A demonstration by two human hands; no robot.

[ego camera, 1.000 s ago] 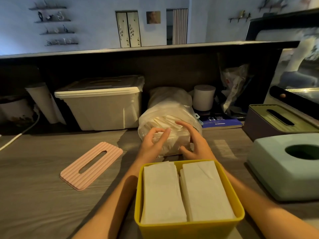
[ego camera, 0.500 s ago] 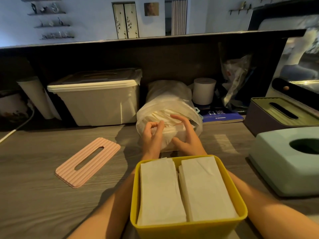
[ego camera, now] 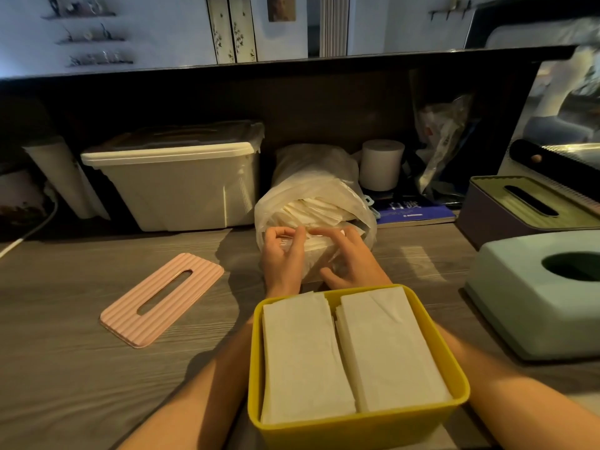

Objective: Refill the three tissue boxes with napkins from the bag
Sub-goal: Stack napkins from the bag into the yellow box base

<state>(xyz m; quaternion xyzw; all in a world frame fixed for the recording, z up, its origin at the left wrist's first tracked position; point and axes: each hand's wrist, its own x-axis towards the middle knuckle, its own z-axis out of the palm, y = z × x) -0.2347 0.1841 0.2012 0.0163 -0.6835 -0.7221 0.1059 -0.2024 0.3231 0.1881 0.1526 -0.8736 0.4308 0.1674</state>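
Left hand: the left hand [ego camera: 281, 258] sits at centre frame against the mouth of the bag, fingers curled, thumb and fingertips pinching a fold of napkins at the opening.
Right hand: the right hand [ego camera: 350, 259] is just beside it, fingers spread and bent over the same bundle, thumb low near the table; it presses on the napkins through the plastic, but whether it truly grips them cannot be told.
Bag: the clear plastic bag [ego camera: 316, 203] lies on its side at centre, mouth facing the camera.
Napkins in bag: the white napkins [ego camera: 311, 207] show packed inside the opening, above both hands.
Yellow box: the yellow tissue box [ego camera: 354, 423] stands at lower centre between the forearms, lid off, holding two stacks of napkins [ego camera: 344, 349] side by side up to near its rim.
Pink lid: the ribbed pink lid [ego camera: 162, 297] with its slot lies flat on the table at left centre, well apart from the yellow box.
Green box: the pale green tissue box [ego camera: 519, 303] with a round hole is at the right edge.
Dark box: the dark tissue box [ego camera: 500, 219] with a slotted top stands behind it, upper right.
Table: the grey wood-grain table [ego camera: 81, 368] carries all of these.
Back row: a white storage bin [ego camera: 175, 180] at upper left of centre, a paper roll [ego camera: 381, 164] right of the bag.
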